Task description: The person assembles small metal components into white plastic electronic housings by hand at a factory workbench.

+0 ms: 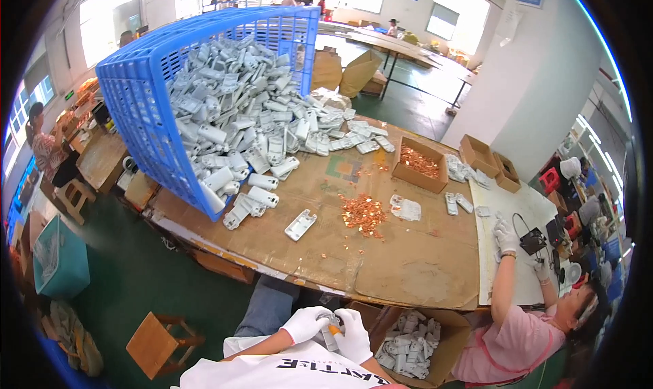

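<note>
Close in front of my body, my white-gloved left hand (306,325) is closed around one side of a small light-grey plastic housing (329,340). From the other side my right hand (354,339), gloved too, grips the same part. A bit of orange (333,329) shows at the right hand's fingers; whether it is a copper piece or a finger cover I cannot make out. My gloves hide most of the housing. Beyond my hands, a pile of small copper-coloured pieces (363,213) lies on the cardboard-covered table (415,266), with a single white housing (300,224) to its left.
A tipped blue crate (136,83) spills many white housings (238,110) onto the table. A carton (420,177) holds more copper pieces. Beside my right hand stands an open box (457,334) of housings. At right a co-worker (517,341) works; a wooden stool (160,341) stands left.
</note>
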A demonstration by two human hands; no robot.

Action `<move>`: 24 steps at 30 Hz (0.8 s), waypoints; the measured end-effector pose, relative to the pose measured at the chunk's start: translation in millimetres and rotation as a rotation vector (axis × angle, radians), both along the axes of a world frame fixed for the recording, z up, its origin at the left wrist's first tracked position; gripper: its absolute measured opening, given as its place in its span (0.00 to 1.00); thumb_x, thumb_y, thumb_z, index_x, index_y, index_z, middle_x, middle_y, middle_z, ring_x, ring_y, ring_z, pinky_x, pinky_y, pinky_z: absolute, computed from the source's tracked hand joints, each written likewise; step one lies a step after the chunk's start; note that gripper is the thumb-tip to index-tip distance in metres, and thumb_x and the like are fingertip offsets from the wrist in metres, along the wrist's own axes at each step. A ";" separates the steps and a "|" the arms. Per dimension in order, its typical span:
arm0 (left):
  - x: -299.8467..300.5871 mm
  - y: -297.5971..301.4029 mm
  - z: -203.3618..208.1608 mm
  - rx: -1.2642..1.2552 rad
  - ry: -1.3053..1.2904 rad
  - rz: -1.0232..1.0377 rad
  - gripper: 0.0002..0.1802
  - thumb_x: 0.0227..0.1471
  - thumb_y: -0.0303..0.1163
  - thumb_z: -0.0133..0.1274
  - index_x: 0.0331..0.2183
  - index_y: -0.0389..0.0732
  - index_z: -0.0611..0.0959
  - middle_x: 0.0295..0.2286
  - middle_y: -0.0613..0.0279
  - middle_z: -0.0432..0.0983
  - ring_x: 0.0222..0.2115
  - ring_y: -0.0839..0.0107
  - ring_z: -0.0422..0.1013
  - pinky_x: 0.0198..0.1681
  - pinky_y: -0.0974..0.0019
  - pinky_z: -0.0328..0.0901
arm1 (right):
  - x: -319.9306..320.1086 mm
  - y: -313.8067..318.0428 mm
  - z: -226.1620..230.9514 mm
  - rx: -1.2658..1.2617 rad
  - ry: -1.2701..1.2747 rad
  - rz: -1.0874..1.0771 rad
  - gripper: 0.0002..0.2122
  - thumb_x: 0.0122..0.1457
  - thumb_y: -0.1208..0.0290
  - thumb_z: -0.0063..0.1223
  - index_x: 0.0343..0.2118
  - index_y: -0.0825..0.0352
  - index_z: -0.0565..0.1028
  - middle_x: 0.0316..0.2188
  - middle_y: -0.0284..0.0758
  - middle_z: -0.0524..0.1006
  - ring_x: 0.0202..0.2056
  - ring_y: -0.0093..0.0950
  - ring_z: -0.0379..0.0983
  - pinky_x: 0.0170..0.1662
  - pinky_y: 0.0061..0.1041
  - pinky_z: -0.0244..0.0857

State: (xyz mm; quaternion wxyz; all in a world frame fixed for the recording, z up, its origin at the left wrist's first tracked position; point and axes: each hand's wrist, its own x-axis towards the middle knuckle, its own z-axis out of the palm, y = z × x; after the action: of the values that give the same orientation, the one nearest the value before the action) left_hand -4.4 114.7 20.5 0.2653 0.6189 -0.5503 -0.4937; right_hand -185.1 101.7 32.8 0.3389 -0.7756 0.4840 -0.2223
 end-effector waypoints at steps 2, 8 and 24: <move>1.9 -11.0 -2.2 -0.023 0.144 0.032 0.19 0.56 0.38 0.50 0.45 0.38 0.82 0.39 0.52 0.81 0.41 0.59 0.77 0.46 0.63 0.69 | 1.8 -4.7 4.4 -0.237 0.068 0.028 0.20 0.50 0.76 0.57 0.49 0.55 0.74 0.52 0.36 0.70 0.32 0.36 0.79 0.35 0.36 0.76; 15.8 -54.9 12.8 0.143 0.469 -0.032 0.21 0.60 0.34 0.50 0.51 0.31 0.78 0.43 0.56 0.80 0.43 0.71 0.74 0.50 0.67 0.67 | 5.8 -32.7 13.1 -0.609 0.218 0.047 0.18 0.48 0.71 0.61 0.44 0.51 0.80 0.53 0.36 0.71 0.23 0.28 0.78 0.25 0.26 0.74; 94.8 -89.5 23.5 0.148 0.606 -0.084 0.19 0.61 0.31 0.48 0.50 0.30 0.79 0.45 0.55 0.79 0.44 0.72 0.73 0.51 0.69 0.66 | 87.3 -58.2 38.9 -0.643 0.067 0.018 0.14 0.46 0.74 0.61 0.39 0.63 0.81 0.49 0.37 0.76 0.30 0.32 0.79 0.31 0.26 0.74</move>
State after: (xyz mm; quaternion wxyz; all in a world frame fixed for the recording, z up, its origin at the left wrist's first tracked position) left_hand 90.4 25.2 44.0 0.3509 0.4381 -0.4340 -0.7047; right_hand -97.7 43.4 71.7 0.0625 -0.8541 0.3930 -0.3350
